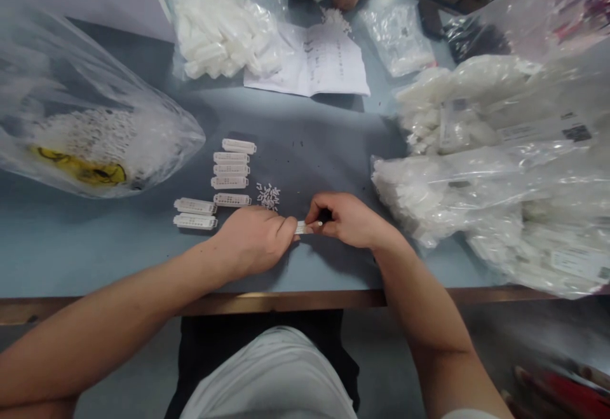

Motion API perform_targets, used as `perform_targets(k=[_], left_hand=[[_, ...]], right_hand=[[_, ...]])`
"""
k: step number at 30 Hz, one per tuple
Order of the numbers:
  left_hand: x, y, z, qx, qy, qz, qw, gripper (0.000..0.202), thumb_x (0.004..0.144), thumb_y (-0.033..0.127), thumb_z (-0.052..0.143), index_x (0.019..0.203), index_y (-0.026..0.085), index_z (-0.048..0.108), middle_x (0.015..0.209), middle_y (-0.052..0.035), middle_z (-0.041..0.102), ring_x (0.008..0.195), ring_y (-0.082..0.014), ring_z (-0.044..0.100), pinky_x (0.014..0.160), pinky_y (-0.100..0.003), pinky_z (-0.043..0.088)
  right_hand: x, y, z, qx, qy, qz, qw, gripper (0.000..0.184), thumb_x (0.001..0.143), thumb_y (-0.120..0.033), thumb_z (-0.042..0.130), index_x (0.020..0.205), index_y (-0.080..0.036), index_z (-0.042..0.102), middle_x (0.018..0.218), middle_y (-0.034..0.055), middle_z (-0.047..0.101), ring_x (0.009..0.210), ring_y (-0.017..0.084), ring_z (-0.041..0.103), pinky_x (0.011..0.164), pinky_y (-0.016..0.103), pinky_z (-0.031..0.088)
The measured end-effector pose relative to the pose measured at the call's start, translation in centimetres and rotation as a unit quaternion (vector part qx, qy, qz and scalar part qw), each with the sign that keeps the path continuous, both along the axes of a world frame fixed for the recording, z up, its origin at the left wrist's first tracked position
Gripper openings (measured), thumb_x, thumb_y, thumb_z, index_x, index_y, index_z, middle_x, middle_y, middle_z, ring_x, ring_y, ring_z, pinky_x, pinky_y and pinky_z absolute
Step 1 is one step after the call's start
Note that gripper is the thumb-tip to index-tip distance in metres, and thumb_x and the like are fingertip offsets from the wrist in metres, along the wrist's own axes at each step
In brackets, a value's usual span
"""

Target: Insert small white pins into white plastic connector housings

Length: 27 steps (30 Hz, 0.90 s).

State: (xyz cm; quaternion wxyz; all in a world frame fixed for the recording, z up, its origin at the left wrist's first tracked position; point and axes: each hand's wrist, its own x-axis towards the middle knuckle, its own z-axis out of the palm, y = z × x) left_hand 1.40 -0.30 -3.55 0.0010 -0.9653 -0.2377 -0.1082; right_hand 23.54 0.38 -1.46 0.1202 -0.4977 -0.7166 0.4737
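The left hand and right hand pinch a small white plastic strip between them, just above the tabletop. Seven matching perforated strips lie ahead and left of the hands, beside a small heap of white pins.

matt white plastic strips, glossy polythene bag

A white short-sleeved shirt over dark trousers.
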Motion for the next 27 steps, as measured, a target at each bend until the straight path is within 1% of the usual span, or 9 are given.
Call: perform_targets(k=[3, 6, 9, 11, 15, 18, 20, 22, 27], left_hand=[[0.0, 0.1, -0.1, -0.004, 0.012, 0.011, 1.000, 0.031, 0.098, 0.033, 0.043, 0.078, 0.016, 0.060, 0.057, -0.0039, 0.060, 0.051, -0.0208, 0.059, 0.049, -0.032, 0.034], [0.0, 0.2, -0.2, -0.016, 0.013, 0.025, 0.999, 0.032, 0.097, 0.035, 0.046, 0.075, 0.016, 0.060, 0.056, -0.0042, 0.060, 0.052, -0.0207, 0.060, 0.049, -0.031, 0.034], [0.0, 0.2, -0.3, -0.018, 0.006, 0.037, 0.999, 0.032, 0.096, 0.036, 0.048, 0.075, 0.015, 0.061, 0.056, -0.0055, 0.061, 0.053, -0.0215, 0.060, 0.050, -0.031, 0.035], [0.0, 0.2, -0.2, -0.018, 0.002, 0.045, 0.999, 0.032, 0.096, 0.035, 0.048, 0.076, 0.014, 0.063, 0.057, -0.0061, 0.062, 0.053, -0.0219, 0.060, 0.050, -0.031, 0.036], [0.1, 0.3, -0.1, -0.023, 0.003, 0.050, 0.998, 0.033, 0.096, 0.036, 0.048, 0.076, 0.015, 0.063, 0.058, -0.0059, 0.062, 0.053, -0.0207, 0.060, 0.051, -0.031, 0.037], [0.0, 0.3, -0.2, -0.031, 0.005, 0.057, 0.998, 0.035, 0.096, 0.037, 0.046, 0.075, 0.015, 0.062, 0.058, -0.0061, 0.062, 0.053, -0.0201, 0.060, 0.050, -0.030, 0.036], [0.0, 0.3, -0.2, -0.041, -0.001, 0.061, 0.997, 0.035, 0.097, 0.037, 0.046, 0.076, 0.015, 0.062, 0.058, -0.0063, 0.062, 0.052, -0.0197, 0.059, 0.050, -0.030, 0.036], [0.0, 0.2, -0.3, -0.045, -0.007, 0.064, 0.997, 0.035, 0.096, 0.038, 0.047, 0.075, 0.015, 0.061, 0.058, -0.0061, 0.061, 0.051, -0.0190, 0.058, 0.050, -0.030, 0.035], [0.0, 0.2, -0.3, -0.027, 0.005, 0.062, 0.998, 0.034, 0.096, 0.038, 0.047, 0.076, 0.015, 0.061, 0.058, -0.0059, 0.061, 0.052, -0.0198, 0.058, 0.050, -0.030, 0.035]], right_hand=[[0.1, 0.1, 0.2, 0.002, -0.002, -0.003, 1.000, 0.009, 0.075, -0.011, 0.070, 0.077, -0.018, 0.065, 0.073, -0.0034, 0.065, 0.067, 0.010, 0.054, 0.063, 0.021, 0.039], [0.5, -0.2, 0.3, 0.024, 0.032, -0.017, 0.999, 0.004, 0.080, -0.021, 0.070, 0.082, -0.018, 0.067, 0.079, -0.0016, 0.066, 0.071, 0.011, 0.057, 0.066, 0.023, 0.042], [1.1, -0.8, 0.2, 0.072, 0.097, -0.094, 0.988, 0.026, 0.097, -0.038, 0.051, 0.095, -0.019, 0.070, 0.094, 0.0035, 0.069, 0.082, 0.014, 0.061, 0.076, 0.027, 0.047], [1.4, -1.2, 0.0, 0.102, 0.115, -0.147, 0.977, 0.044, 0.101, -0.050, 0.038, 0.097, -0.020, 0.070, 0.097, 0.0054, 0.069, 0.085, 0.015, 0.062, 0.080, 0.029, 0.048], [1.5, -1.7, -0.4, 0.078, 0.123, -0.170, 0.974, 0.060, 0.099, -0.061, 0.030, 0.084, -0.020, 0.072, 0.073, 0.0032, 0.065, 0.065, 0.013, 0.058, 0.063, 0.027, 0.046], [1.1, -1.6, -0.4, 0.037, 0.158, -0.159, 0.974, 0.044, 0.096, -0.053, 0.047, 0.083, -0.019, 0.072, 0.067, 0.0014, 0.064, 0.061, 0.012, 0.056, 0.057, 0.025, 0.043], [0.8, -1.6, -0.3, 0.035, 0.148, -0.158, 0.976, 0.024, 0.088, -0.039, 0.061, 0.081, -0.019, 0.070, 0.068, 0.0002, 0.065, 0.063, 0.012, 0.057, 0.057, 0.024, 0.042], [0.4, -1.5, -0.3, 0.049, 0.119, -0.168, 0.977, 0.010, 0.080, -0.027, 0.066, 0.077, -0.019, 0.068, 0.066, -0.0020, 0.064, 0.060, 0.010, 0.053, 0.055, 0.022, 0.040], [0.0, -1.6, -0.5, 0.067, 0.093, -0.172, 0.978, 0.006, 0.077, -0.024, 0.066, 0.073, -0.019, 0.068, 0.060, -0.0042, 0.060, 0.053, 0.008, 0.046, 0.050, 0.021, 0.035]])
